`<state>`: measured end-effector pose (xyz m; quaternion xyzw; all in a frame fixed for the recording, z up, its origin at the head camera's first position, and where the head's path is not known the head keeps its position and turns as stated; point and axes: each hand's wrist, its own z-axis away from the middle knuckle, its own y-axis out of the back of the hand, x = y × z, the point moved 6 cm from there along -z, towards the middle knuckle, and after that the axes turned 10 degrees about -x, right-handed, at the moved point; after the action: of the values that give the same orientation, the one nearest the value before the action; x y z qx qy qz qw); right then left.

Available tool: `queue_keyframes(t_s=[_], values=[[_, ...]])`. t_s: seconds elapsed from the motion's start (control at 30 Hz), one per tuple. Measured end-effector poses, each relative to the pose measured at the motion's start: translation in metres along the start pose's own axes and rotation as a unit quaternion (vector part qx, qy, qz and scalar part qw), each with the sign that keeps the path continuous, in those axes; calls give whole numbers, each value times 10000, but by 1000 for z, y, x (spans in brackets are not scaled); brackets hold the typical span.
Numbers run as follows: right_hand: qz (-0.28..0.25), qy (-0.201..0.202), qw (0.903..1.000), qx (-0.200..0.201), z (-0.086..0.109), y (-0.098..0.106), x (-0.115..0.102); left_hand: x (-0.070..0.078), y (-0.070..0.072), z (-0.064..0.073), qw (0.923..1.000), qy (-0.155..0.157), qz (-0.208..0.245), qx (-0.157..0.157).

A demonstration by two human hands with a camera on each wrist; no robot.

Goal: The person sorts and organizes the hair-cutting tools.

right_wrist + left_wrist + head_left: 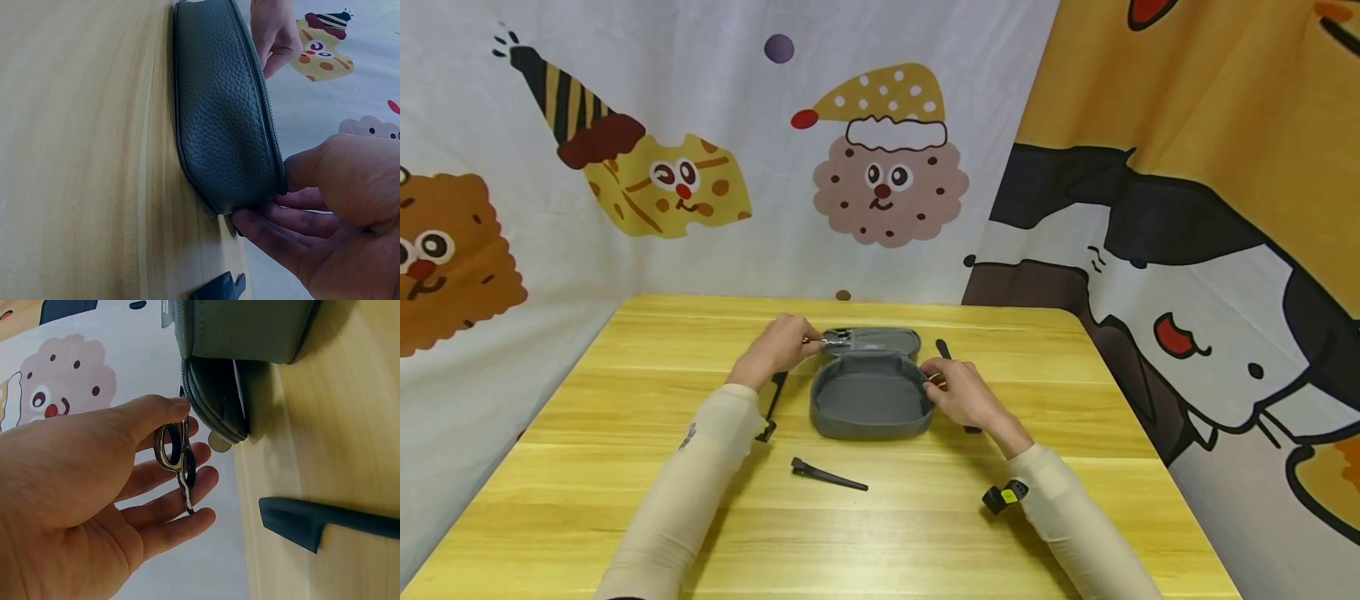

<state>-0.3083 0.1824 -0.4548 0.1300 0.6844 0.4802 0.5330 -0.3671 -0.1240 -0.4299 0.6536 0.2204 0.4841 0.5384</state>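
Note:
A grey zippered case [872, 423] lies unzipped on the table, its lid [887, 340] folded back towards the wall. My left hand [777, 346] pinches a pair of metal scissors [182, 459] by the finger loops, between thumb and fingers. Their blades lie over the left part of the lid, at its inner pocket. On the other side, my right hand [962, 392] grips the case's right wall near the hinge, thumb at the zipper edge [275, 140] and fingers below it in the right wrist view.
A black hair clip [829, 475] lies in front of the case. Left of the case is a black tool [300, 515] with a broad end and thin handle. Another long black tool [943, 348] is partly hidden behind the right hand. A printed curtain [700, 267] hangs behind the wooden table [880, 550].

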Motion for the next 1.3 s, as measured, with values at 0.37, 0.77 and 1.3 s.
queue_keyframes(t_s=[0.37, 0.77, 1.3], values=[[70, 150, 9998, -78, -1, 0, 0, 10, -1, -7, 10000, 11, -81, 9], [79, 135, 9998, -92, 1, 0, 1, 11, -7, -18, 9999, 4, -146, 28], [110, 177, 9997, -106, 1, 0, 2, 22, -15, -28, 9990, -298, -263, 199]])
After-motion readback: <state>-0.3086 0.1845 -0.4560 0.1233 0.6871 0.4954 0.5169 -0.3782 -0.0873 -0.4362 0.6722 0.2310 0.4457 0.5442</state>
